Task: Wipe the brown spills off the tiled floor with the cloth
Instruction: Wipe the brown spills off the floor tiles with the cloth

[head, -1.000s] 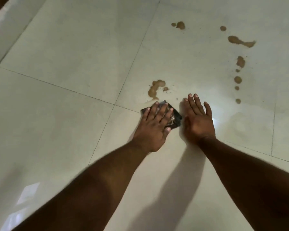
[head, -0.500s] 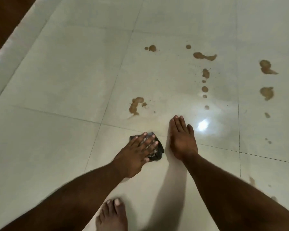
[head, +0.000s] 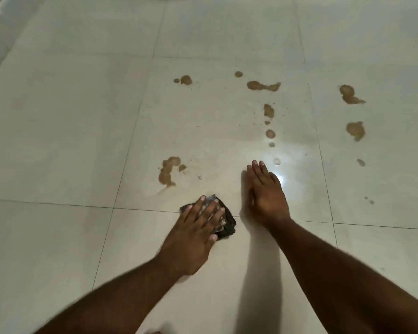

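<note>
My left hand (head: 194, 233) presses flat on the dark cloth (head: 223, 224). My right hand (head: 266, 194) rests flat on the floor (head: 58, 141) beside it, brown spills (head: 168, 173) just beyond.

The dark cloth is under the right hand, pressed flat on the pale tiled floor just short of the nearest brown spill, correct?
Wrong hand. The head view shows the dark crumpled cloth under the left hand; the right hand lies flat on bare pale tiled floor. The nearest brown spill is just ahead.

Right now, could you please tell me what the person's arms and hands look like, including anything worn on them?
Both arms are bare from forearm to fingers: no sleeves, gloves, watch, bracelets or rings show. The left hand and right hand have short, plain fingernails. The near forearms are blurred, so fine marks cannot be told.
</note>
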